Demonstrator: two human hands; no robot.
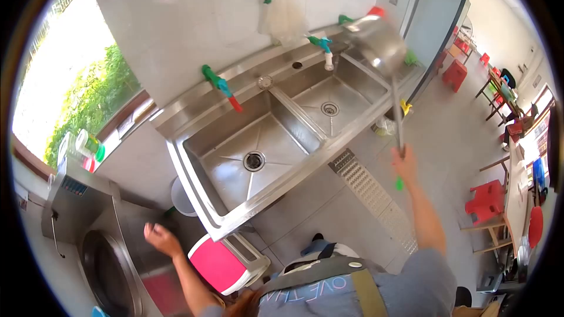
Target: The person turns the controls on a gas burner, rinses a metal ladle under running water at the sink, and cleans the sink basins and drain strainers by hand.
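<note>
My right hand [405, 164] is closed round the long handle of a large metal ladle [379, 44]. The ladle's bowl is raised, blurred, over the back right corner of the sink, and a green tip shows below my fist. My left hand [161, 239] hangs with bent fingers over the metal counter at the lower left, touching nothing visible. Between my hands is the steel double sink [252, 158], its two basins with round drains. A green and blue tap with a red end [223, 88] stands at the left basin, another with a white end [326, 53] at the right.
A pink and white stool [220, 264] stands below the sink's front left corner. At lower left is a large round wok stove [108, 270]. A floor drain grate [370, 194] runs before the sink. Red stools [486, 199] and tables are at the right.
</note>
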